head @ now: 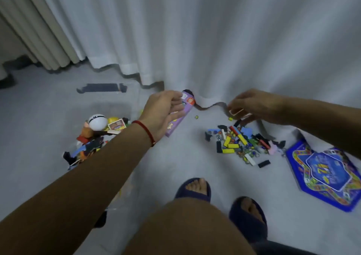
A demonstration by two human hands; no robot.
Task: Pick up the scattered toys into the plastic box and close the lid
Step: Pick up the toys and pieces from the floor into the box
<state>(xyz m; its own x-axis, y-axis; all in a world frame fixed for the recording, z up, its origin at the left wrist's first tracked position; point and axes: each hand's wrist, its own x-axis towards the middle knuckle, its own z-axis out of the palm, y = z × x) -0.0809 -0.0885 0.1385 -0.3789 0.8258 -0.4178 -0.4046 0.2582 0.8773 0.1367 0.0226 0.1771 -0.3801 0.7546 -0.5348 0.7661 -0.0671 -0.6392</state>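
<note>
Left hand (163, 112) reaching far over the floor, fingers loosely spread and relaxed, hovering over the purple box (182, 116) lying by the curtain hem; actual contact impossible to tell. Right hand (252, 105) hanging curled at far right, pinching a small white-and-red piece (236, 111) above the scattered toys (239, 143). Clear plastic box (109, 106) sitting at left, partly filled with toys, a white ball (97, 122) lying on top, blue game board (324, 174) lying at near right.
</note>
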